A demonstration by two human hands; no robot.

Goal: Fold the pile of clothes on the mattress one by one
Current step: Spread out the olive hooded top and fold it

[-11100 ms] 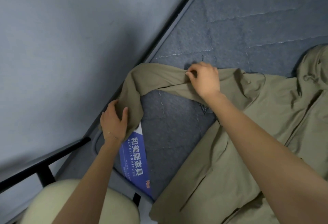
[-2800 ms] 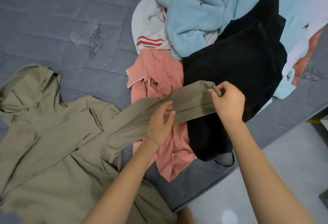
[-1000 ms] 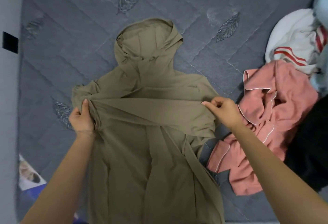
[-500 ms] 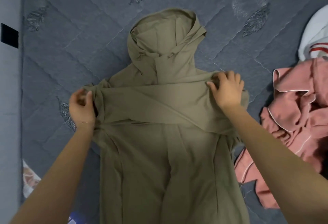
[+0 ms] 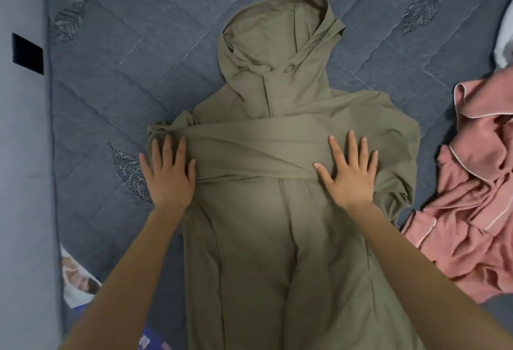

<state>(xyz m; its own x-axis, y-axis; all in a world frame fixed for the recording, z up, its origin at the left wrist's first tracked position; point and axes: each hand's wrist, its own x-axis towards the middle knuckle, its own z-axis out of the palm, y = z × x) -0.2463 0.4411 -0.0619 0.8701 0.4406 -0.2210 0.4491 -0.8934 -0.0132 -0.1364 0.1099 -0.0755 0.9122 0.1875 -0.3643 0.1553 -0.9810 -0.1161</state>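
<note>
An olive-green hooded jacket [image 5: 266, 238] lies flat on the grey quilted mattress [image 5: 116, 77], hood pointing away from me. Both sleeves are folded across its chest in a band. My left hand [image 5: 166, 175] lies flat with straight fingers on the left end of that band, at the jacket's left edge. My right hand [image 5: 347, 172] presses flat on the right part of the band, fingers spread. Neither hand grips the cloth.
A crumpled pink garment [image 5: 477, 211] with white piping lies to the right of the jacket. A bit of white cloth [image 5: 503, 50] shows at the right edge. A pale wall [image 5: 22, 183] runs along the mattress's left side. A printed label [image 5: 77, 277] sits at the lower left.
Both hands let go of the sleeve ends they pinched and now lie flat on the folded sleeves. The right hand slid down from the shoulder onto the chest.
</note>
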